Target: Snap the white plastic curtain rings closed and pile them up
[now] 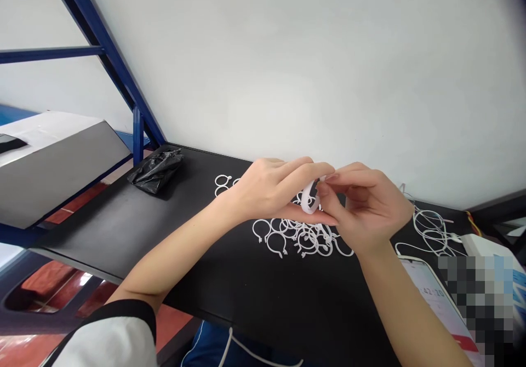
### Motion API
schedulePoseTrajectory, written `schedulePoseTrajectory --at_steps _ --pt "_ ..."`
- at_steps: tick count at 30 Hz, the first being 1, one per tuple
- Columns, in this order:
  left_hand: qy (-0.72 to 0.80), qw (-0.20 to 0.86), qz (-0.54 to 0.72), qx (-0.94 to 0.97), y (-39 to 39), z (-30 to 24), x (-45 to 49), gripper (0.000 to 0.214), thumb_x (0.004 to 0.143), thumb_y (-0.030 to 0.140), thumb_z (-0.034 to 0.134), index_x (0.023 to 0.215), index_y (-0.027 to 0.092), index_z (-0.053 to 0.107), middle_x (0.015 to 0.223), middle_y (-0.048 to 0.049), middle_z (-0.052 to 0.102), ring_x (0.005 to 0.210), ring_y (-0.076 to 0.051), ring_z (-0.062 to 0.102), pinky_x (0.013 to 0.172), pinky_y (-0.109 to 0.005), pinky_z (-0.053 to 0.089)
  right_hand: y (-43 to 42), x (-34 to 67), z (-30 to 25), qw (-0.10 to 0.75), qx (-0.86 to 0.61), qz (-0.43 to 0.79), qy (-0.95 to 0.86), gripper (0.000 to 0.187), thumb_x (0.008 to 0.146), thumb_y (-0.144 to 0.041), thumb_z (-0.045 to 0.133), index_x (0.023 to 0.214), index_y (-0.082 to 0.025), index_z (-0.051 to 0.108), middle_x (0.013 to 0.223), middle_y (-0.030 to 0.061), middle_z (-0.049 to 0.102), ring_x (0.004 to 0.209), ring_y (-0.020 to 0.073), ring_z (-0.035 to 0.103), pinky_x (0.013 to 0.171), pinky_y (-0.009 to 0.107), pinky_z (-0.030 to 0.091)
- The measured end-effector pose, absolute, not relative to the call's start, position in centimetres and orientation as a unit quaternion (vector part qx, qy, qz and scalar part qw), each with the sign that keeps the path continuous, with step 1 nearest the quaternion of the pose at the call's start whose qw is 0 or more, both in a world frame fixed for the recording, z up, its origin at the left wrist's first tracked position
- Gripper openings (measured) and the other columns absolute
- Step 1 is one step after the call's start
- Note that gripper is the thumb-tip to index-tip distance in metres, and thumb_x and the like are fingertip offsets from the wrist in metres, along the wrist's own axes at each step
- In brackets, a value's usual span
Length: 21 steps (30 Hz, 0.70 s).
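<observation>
A white plastic ring (306,201) is held up between both hands above the black table. My left hand (271,189) has its fingers and thumb closed around the ring from the left. From the other side, my right hand (365,202) pinches the ring's upper end between thumb and forefinger. Beneath the hands lies a loose pile of similar white rings (276,243), several of them with a gap and small knobbed ends. A few more rings (222,181) lie apart, beyond my left wrist, partly hidden by it.
A crumpled black plastic bag (156,171) lies at the table's (102,230) far left. To the right are a coiled white cable (431,227), a phone (431,290) with a lit screen and a white box (485,246). The white wall (287,82) rises behind, beside a blue metal frame (110,55).
</observation>
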<state>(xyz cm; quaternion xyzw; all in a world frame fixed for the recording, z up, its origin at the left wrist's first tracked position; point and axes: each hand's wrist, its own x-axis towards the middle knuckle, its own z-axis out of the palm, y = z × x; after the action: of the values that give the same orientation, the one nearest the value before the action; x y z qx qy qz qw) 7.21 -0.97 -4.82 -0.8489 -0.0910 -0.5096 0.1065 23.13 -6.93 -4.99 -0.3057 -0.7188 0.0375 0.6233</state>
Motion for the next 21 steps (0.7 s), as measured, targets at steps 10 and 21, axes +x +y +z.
schedulePoseTrajectory --at_steps 10,21 --pt "-0.057 0.054 -0.579 -0.811 -0.7 -4.8 7.4 0.045 0.090 0.060 0.051 0.101 0.017 0.046 0.071 0.0030 0.066 0.050 -0.003 0.057 0.048 -0.013 0.044 -6.7 23.8 -5.5 0.636 -0.294 0.029 -0.713 0.024 0.088 -0.010 0.055 0.101 -0.025 0.067 0.070 -0.0018 0.067 0.055 0.0130 0.063 0.049 0.029 0.050" --pt "-0.033 0.047 -0.611 -0.789 -0.5 -5.1 8.0 0.038 0.091 0.051 0.057 0.098 0.014 0.047 0.074 -0.0011 0.067 0.047 -0.002 0.052 0.042 -0.014 0.039 -6.1 24.5 -6.8 0.595 -0.284 0.022 -0.751 0.013 0.088 -0.014 0.051 0.078 -0.021 0.058 0.063 -0.0030 0.054 0.048 0.0103 0.047 0.045 0.027 0.036"
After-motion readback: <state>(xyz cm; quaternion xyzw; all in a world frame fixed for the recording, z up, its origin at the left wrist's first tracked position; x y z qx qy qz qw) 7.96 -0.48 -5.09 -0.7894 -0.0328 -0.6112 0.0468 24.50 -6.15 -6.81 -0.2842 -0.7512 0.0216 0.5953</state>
